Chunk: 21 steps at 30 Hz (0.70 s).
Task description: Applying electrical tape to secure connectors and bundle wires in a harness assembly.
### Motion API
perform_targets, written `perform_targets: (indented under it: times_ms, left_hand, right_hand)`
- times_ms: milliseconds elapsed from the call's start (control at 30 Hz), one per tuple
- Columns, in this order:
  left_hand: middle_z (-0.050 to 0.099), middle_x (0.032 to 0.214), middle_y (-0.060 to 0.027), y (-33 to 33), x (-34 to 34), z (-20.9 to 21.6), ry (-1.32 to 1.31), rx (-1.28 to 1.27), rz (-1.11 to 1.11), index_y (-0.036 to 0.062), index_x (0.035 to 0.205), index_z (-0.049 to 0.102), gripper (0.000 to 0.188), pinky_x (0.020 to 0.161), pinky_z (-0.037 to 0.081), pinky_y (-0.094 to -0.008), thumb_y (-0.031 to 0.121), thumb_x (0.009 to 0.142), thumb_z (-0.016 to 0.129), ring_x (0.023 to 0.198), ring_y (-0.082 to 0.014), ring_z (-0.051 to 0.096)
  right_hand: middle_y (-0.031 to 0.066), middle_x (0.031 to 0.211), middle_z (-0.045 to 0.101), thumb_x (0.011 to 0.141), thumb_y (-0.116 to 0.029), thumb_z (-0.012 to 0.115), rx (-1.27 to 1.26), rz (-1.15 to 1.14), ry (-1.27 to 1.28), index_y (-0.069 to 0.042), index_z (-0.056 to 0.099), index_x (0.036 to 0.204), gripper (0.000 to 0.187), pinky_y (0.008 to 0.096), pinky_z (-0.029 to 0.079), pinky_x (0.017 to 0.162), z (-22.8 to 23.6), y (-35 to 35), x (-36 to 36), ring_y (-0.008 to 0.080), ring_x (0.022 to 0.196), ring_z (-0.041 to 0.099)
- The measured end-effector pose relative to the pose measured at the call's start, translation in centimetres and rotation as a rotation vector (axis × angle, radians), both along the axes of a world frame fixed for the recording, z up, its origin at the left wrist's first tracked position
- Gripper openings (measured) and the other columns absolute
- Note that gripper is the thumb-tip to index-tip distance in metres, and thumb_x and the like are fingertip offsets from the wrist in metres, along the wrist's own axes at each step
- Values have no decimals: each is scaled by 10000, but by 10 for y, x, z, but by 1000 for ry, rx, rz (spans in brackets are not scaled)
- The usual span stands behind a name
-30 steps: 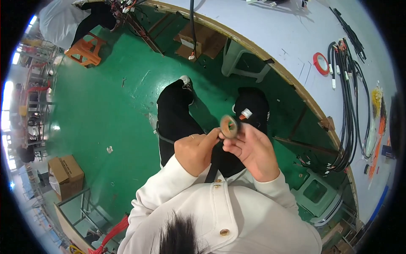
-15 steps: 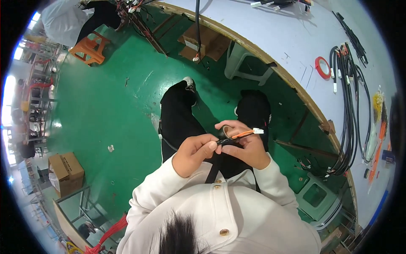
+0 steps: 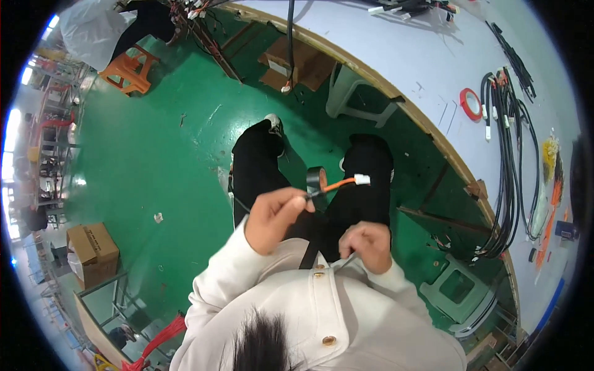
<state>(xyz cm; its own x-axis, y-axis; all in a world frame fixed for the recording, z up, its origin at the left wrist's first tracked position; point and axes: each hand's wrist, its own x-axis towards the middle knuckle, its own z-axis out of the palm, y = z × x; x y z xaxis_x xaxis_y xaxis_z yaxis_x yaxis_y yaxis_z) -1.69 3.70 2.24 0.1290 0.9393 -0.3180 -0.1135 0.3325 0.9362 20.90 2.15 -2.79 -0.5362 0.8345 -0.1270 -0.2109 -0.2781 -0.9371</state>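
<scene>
Over my lap, my left hand (image 3: 275,217) pinches a black-wrapped cable (image 3: 314,196) between thumb and fingers. Orange wires (image 3: 339,185) come out of its far end and run to a small white connector (image 3: 362,179). A roll of black tape (image 3: 317,177) stands against the cable just beyond my fingertips and seems to be stuck to it. My right hand (image 3: 366,245) is lower, close to the jacket front, apart from the cable. Its fingers are curled in, and a thin greyish strip shows beside them; what they grip cannot be made out.
A white worktable (image 3: 427,68) curves along the right, carrying a red tape roll (image 3: 471,104) and black cable bundles (image 3: 510,154). Stools (image 3: 458,287) stand partly under it. An orange stool (image 3: 130,71) and a cardboard box (image 3: 93,250) are on the green floor at left.
My right hand has let go of the cable and drawn back toward my body, its fingers curling. The tape roll now shows fully. My left hand keeps its pinch, slightly further left.
</scene>
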Motion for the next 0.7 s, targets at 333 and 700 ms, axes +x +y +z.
perform_targets:
  times_ms: [333,700]
  left_hand:
    - [401,542,39,-9,-4,-10,-286,-199,-142,9,813,591,261,458,223,-213,234,923,518,483,-44,310]
    - [576,660,-150,9,20,-22,905,764,26,15,831,608,82,491,442,-359,-14,757,590,552,-322,570]
  right_hand:
    - [132,1189,508,771,-113,648,20,157,160,1,404,1265,563,299,433,884,1,50,-44,151,980,540]
    - [-40,639,433,845,-104,507,-56,-231,-61,-60,552,858,64,213,325,479,0,41,-60,41,534,401]
